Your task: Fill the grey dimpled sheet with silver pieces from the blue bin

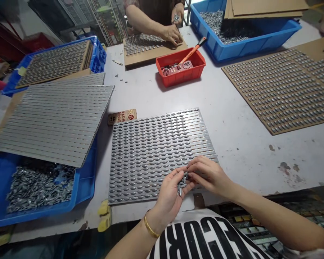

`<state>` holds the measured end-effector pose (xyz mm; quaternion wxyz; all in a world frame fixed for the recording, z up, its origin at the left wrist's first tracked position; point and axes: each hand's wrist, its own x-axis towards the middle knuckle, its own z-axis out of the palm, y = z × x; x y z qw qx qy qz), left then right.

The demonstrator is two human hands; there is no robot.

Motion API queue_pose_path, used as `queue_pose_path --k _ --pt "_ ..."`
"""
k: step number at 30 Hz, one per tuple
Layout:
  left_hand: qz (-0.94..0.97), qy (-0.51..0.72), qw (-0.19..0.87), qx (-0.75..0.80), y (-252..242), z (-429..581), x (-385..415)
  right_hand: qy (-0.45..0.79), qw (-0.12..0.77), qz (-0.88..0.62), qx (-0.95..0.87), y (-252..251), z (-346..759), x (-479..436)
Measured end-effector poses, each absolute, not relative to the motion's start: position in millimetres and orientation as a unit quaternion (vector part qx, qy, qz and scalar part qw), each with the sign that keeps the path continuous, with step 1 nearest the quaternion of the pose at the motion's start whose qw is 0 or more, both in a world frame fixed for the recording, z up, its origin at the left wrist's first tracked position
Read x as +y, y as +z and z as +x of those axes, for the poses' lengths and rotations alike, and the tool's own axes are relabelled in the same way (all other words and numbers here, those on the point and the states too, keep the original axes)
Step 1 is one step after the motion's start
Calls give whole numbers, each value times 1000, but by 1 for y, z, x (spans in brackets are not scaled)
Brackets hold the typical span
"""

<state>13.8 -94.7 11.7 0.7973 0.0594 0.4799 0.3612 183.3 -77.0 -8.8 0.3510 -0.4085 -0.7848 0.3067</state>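
Note:
Cupped in my left hand is a small pile of grey oval metal pieces. The fingers of my right hand pinch together right at that pile; whether a piece is between the fingertips is hard to see. Both hands are over the near right part of a grey striped board. Rows of the same oval pieces cover most of this board, while the strip along its right side shows bare lines. A gold bangle circles my left wrist.
To the left, a striped board lies over a blue bin of loose pieces. Ahead stand a red tray and another blue bin. A filled brown board lies at right. Across the table, a co-worker's hand touches another board.

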Motion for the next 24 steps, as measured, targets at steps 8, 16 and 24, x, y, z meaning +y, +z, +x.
queue_pose_path --k 8,16,24 --pt "108 336 798 489 9 15 -96 228 353 -402 -813 -15 191 -86" --pt "65 331 817 468 14 17 -99 241 329 -402 -820 -28 200 -99" --pt "54 299 808 505 9 9 -105 272 318 -433 -798 -35 215 -99"
